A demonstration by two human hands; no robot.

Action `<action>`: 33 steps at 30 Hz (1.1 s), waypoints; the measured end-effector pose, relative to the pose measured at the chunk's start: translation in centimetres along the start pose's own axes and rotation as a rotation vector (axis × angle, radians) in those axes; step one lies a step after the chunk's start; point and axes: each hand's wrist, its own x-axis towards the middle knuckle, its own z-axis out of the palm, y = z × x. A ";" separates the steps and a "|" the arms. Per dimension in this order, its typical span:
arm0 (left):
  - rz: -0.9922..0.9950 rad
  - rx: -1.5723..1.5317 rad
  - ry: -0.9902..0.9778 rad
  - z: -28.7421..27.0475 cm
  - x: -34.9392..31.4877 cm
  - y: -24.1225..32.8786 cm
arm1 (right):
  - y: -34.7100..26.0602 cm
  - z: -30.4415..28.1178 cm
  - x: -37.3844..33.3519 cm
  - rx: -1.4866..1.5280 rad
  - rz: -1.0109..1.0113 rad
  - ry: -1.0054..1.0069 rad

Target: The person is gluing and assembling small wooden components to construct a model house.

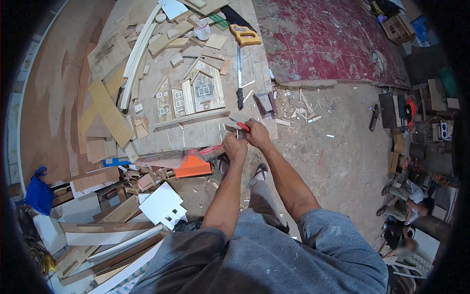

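My right hand is closed around a red-handled knife; its thin blade points up and to the left over the table's front edge. Close beside it, my left hand is closed, its fingers pressed together on what looks like a thin, pale strip, too small to make out well. Both hands are almost touching. Just beyond them on the wooden table stand small wooden house fronts with little white windows. A long wooden strip lies along their near side.
A saw with a yellow handle, a measuring stick and a plastic cup lie among wood offcuts on the table. An orange box sits below its edge. Scraps litter the floor. People sit at far right.
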 end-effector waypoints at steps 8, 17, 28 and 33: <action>0.061 0.023 0.167 0.9 0.3 -0.6 | -0.7 -0.2 0.2 0.040 -0.007 -0.003; -0.088 0.015 0.175 1.2 0.2 -0.1 | 0.0 0.2 0.3 0.045 -0.053 0.017; -0.190 0.087 0.110 1.3 0.7 0.5 | 2.1 0.6 -0.5 0.251 -0.042 0.171; -0.194 0.070 0.125 1.4 0.9 -0.3 | 1.2 0.9 -2.9 0.313 0.191 0.282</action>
